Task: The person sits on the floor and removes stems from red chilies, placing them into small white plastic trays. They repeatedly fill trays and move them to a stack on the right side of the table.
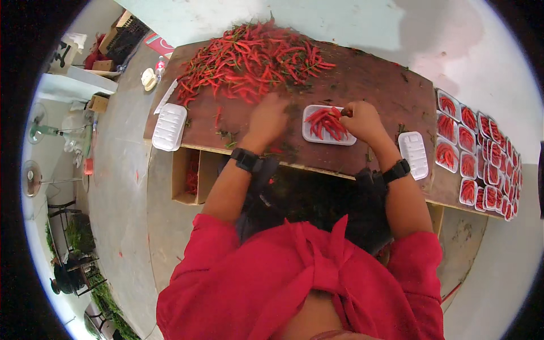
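My left hand (268,115), blurred, is low over the brown tabletop (369,76), just below the front edge of a big heap of red chili peppers (259,55); whether it holds anything cannot be made out. To its right lies a white foam tray (309,132) with a small pile of red chilies (326,123) in it. My right hand (362,121) is at that tray's right end, its fingers bent against the stem ends of the chilies. What its fingertips grip is partly hidden.
Upturned white foam trays lie at the left (170,127) and right (414,155). Many chili-filled trays (446,155) cover the table's right end, some stacked. Loose stems (227,138) are scattered near the front edge. A cardboard box (204,174) stands below; a wall borders the far side.
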A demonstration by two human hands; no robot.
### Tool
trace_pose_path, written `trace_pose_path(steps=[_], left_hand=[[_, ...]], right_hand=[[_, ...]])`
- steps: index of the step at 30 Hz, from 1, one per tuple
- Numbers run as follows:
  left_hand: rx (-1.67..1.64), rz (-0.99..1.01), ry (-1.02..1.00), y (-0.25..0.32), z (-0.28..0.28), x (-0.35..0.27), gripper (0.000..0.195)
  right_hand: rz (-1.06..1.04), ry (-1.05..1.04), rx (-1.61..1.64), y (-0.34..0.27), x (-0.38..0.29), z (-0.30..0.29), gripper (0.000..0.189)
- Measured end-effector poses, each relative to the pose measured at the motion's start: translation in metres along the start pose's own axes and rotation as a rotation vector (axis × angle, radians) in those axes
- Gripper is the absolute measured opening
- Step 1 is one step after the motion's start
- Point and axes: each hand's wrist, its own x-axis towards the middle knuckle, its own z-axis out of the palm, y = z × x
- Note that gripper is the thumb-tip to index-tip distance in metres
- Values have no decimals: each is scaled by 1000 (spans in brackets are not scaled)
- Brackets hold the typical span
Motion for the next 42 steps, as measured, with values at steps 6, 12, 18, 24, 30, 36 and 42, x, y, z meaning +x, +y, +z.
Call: trace_pose_path(steps=[6,12,18,24,30,36,42], left_hand=[[109,-232,54,-13,-21,-11,28],[6,-54,163,1,-14,-8,28],[-145,146,160,37,6,0,18],[-126,175,122,58,19,4,12],[-134,202,77,62,31,8,10],[-162,206,112,64,31,6,11],[-131,244,178,56,19,5,14]], right_hand=[[39,51,-128,16,6,23,25],[71,67,-76,3,3,31,23],[103,62,-101,-12,-2,28,22],[152,53,-54,-18,-5,25,23],[141,-43,-197,-21,-4,22,30],[31,103,-65,-22,-10,23,30],[68,87,-92,-21,-10,22,30]])
